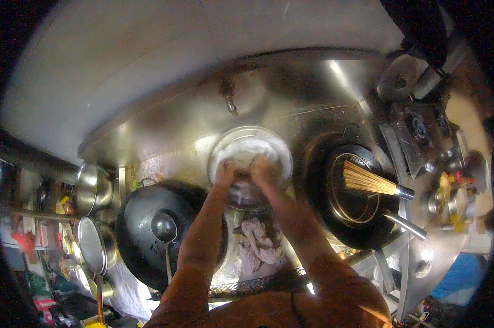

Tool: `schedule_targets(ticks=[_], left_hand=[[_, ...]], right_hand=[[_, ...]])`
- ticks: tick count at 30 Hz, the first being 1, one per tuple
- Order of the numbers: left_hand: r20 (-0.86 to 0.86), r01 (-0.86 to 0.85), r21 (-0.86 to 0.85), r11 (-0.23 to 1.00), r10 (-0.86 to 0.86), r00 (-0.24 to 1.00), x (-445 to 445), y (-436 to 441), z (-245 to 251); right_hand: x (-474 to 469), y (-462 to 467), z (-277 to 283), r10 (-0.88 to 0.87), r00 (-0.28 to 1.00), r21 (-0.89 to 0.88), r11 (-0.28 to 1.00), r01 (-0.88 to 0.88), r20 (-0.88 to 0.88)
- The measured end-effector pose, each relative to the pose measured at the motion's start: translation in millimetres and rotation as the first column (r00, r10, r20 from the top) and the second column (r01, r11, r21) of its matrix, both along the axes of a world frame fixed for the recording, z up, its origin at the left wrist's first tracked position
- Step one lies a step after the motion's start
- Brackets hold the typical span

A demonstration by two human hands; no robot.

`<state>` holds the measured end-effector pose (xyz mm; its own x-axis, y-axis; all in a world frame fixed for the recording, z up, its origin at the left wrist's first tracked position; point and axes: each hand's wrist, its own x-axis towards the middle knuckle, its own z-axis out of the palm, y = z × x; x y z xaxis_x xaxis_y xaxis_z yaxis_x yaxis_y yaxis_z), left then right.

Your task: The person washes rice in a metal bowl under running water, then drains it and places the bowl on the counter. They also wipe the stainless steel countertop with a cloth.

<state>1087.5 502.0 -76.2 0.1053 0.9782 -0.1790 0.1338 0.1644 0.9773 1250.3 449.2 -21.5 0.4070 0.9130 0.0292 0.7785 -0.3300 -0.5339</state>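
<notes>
A round metal basin [291, 164] stands in front of me with white, foamy-looking contents [247, 143]. My left hand [225, 170] is over its left part with the fingers curled. Close beside it, my right hand [263, 169] is blurred and also looks curled. Between the two hands is a pale, blurred patch, and I cannot tell whether it is a held cloth or foam. A crumpled pale cloth [253, 246] lies on the metal surface between my forearms, just below the basin.
Left is a dark wok [136, 229] with a ladle [164, 227] in it. Another wok [312, 180] on the right holds a wire ring and a bamboo brush [368, 180]. A tap [229, 102] projects behind the basin. Metal bowls [94, 188] and a strainer [92, 244] stand far left.
</notes>
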Motion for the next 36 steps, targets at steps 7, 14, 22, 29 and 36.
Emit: schedule_targets(ticks=[7, 14, 22, 29, 36], left_hand=[[-0.132, 0.063, -0.051, 0.997, -0.069, 0.989, 9, -23, 17], [0.716, 0.179, -0.517, 0.837, 0.308, 0.626, 36, -55, 139], [0.824, 0.194, -0.317, 0.928, 0.168, 0.541, 35, -53, 184], [0.292, 0.057, -0.215, 0.975, 0.008, 0.956, 15, -33, 80], [-0.110, -0.006, 0.095, 0.996, 0.017, 0.994, -18, 19, -34]], right_hand=[[14, 6, 4, -0.164, 0.522, -0.198, 0.980, -0.009, -0.837], [-25, -62, 153, 0.403, -0.053, 0.406, 0.912, -0.066, -0.914], [-59, -65, 154, 0.175, 0.883, 0.190, 0.977, -0.100, -0.435], [-31, -5, 72, 0.151, 0.987, 0.140, 0.978, -0.157, 0.049], [2, 7, 54, 0.300, 0.936, -0.037, 0.949, -0.312, -0.183]])
